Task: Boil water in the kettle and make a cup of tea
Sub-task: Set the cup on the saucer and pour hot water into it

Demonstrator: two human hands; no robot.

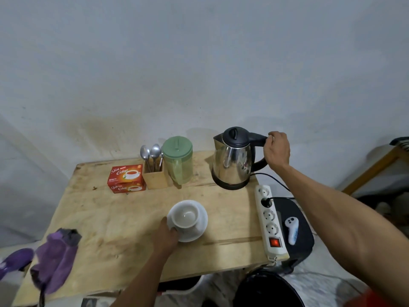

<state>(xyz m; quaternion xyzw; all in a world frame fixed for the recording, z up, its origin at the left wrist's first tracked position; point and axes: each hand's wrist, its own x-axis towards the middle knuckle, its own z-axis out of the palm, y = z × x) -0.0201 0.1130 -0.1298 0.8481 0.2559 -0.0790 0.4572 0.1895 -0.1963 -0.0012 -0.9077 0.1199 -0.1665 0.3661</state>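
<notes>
A steel kettle [232,161] with a black lid sits on its base at the back right of the wooden table [106,218]. My right hand [276,151] is wrapped around its black handle. An empty white cup [184,216] stands on a white saucer [199,227] in the middle of the table. My left hand [167,234] grips the cup's near left side at the saucer's rim. A red tea box [126,178] lies at the back left.
A wooden holder with spoons [153,171] and a green lidded jug [178,160] stand between the tea box and the kettle. A white power strip [270,220] with a lit red switch lies along the right edge. A purple cloth [55,258] is at the front left.
</notes>
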